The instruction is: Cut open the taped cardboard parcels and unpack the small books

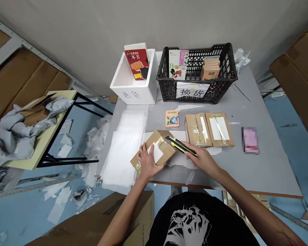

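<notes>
A brown taped cardboard box (166, 152) with a white label lies turned at an angle near the table's front edge. My left hand (149, 160) holds it, fingers spread over its left part and thumb by the label. In my right hand (201, 160) is a black and yellow utility knife (181, 146), fingers wrapped round the handle. The knife's tip is at the box's upper right edge; whether it touches the tape I cannot tell. Just behind the box sits a small stack of picture booklets (171, 119). To the right stand two more taped cardboard boxes (197, 131) side by side.
A white foam box (133, 90) holding a red book stands at the back, beside a black plastic crate (195, 92) with books. White plastic sheets (120, 153) lie at the table's left. A blurred pink item (250, 140) lies right. A side table (53, 130) carries grey packaging.
</notes>
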{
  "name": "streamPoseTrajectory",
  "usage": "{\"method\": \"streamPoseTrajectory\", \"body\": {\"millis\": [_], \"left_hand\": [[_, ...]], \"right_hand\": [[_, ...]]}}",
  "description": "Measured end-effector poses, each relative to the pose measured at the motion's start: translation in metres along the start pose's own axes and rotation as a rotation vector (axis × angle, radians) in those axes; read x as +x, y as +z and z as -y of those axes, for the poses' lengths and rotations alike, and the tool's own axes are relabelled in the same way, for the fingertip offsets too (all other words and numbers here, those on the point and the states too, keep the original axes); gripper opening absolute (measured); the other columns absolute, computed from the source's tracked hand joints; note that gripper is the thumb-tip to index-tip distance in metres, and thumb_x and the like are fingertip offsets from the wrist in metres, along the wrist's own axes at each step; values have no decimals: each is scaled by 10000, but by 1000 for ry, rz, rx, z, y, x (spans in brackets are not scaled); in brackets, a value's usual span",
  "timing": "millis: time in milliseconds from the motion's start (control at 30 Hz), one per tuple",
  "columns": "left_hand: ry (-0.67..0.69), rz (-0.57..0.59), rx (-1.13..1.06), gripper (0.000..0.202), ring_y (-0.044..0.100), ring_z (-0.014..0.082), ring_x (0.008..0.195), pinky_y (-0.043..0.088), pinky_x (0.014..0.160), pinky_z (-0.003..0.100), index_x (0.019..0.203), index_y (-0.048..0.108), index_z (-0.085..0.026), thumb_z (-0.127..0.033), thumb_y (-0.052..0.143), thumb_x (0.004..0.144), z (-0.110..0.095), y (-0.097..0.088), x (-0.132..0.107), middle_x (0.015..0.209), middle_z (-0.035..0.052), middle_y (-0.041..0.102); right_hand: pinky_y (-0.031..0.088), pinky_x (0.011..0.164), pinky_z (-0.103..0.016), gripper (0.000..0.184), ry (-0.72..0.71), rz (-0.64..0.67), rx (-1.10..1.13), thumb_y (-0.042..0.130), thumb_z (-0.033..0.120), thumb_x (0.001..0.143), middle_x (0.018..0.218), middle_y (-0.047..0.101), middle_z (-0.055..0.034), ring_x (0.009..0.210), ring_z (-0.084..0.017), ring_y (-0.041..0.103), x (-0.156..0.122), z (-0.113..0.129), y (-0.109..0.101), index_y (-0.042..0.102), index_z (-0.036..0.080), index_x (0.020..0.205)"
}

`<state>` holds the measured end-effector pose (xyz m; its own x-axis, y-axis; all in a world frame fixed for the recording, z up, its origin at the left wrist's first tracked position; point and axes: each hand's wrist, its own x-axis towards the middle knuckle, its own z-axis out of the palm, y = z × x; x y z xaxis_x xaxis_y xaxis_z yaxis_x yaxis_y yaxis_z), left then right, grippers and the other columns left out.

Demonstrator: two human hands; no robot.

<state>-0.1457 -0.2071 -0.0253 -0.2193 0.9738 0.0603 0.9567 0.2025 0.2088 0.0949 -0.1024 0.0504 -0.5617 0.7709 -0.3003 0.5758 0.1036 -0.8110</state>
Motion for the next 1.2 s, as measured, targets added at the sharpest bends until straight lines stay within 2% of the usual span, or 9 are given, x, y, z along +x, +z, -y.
{"method": "streamPoseTrajectory", "body": {"millis": [167, 367, 600, 800, 933, 1200], "left_hand": [[-17, -50, -31, 1021, 198, 466, 1324, 256, 956, 573, 1347, 371, -111, -646, 670, 530, 7, 2, -9, 1466, 299, 170], [-59, -60, -80, 1000, 177, 468, 1340, 240, 959, 575, 1359, 359, -150, -622, 673, 535, 11, 1, -17, 1485, 278, 157], [-64, -62, -108, 1004, 163, 468, 1348, 231, 969, 561, 1364, 360, -151, -619, 679, 535, 15, 4, -20, 1494, 278, 131], [-117, -16, -115, 1005, 149, 467, 1358, 230, 961, 568, 1372, 375, -178, -605, 690, 518, 16, 4, -21, 1508, 258, 133], [-128, -10, -118, 985, 143, 467, 1360, 230, 961, 569, 1361, 395, -189, -600, 693, 517, 16, 3, -21, 1510, 246, 148], [-86, -86, -131, 993, 167, 454, 1354, 258, 964, 550, 1363, 369, -181, -552, 701, 504, 20, 6, -24, 1518, 234, 94]], "right_hand": [[426, 509, -205, 452, -44, 43, -144, 412, 345, 915, 700, 673, 47, 441, -102, 527, 19, 11, -4, 451, 352, 1365], [428, 527, -200, 448, -90, 126, -161, 417, 340, 918, 662, 662, 65, 437, -97, 528, 33, 17, 0, 446, 360, 1364], [422, 497, -201, 460, -70, 207, -99, 400, 348, 916, 636, 629, 50, 383, -81, 480, 44, 20, 2, 457, 294, 1370], [418, 504, -206, 469, -108, 265, -124, 392, 359, 923, 600, 585, 52, 406, -88, 485, 48, 27, -2, 442, 279, 1382], [422, 535, -216, 470, -150, 270, -172, 395, 353, 929, 617, 606, 34, 442, -102, 504, 50, 29, -5, 430, 275, 1391], [446, 603, -234, 480, -230, 271, -304, 399, 315, 934, 667, 663, 9, 568, -138, 589, 41, 26, -9, 397, 256, 1410]]}}
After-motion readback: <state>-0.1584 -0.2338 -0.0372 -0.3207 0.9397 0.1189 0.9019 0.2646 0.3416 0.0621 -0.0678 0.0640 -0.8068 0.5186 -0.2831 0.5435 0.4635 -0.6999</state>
